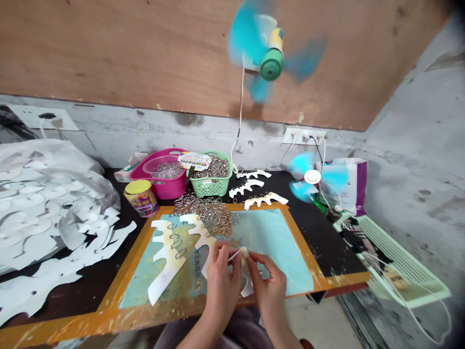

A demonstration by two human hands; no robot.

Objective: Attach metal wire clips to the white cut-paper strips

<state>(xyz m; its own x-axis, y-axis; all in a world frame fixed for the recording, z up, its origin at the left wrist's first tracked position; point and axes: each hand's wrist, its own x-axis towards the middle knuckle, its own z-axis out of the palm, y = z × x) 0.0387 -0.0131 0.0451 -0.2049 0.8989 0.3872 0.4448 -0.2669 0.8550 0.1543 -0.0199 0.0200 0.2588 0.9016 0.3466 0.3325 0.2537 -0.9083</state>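
Observation:
My left hand [222, 275] and my right hand [268, 281] meet over the near edge of the board [276, 237], fingers closed. The left hand pinches a white scalloped card strip [235, 254]. My right hand's fingertips press a small metal ring [247, 254] against the strip's tip. Another white card strip [165, 261] with metal rings hooked on it lies to the left. Behind the hands sits a heap of loose metal rings [210, 213].
A green basket [212, 177] and a pink basket [163, 177] hold more rings. A yellow-lidded tin [141, 196] stands left. Finished strips [254, 189] lie at the back. Cut white card [47, 203] piles on the left. Two fans spin: wall [271, 53], table [312, 179].

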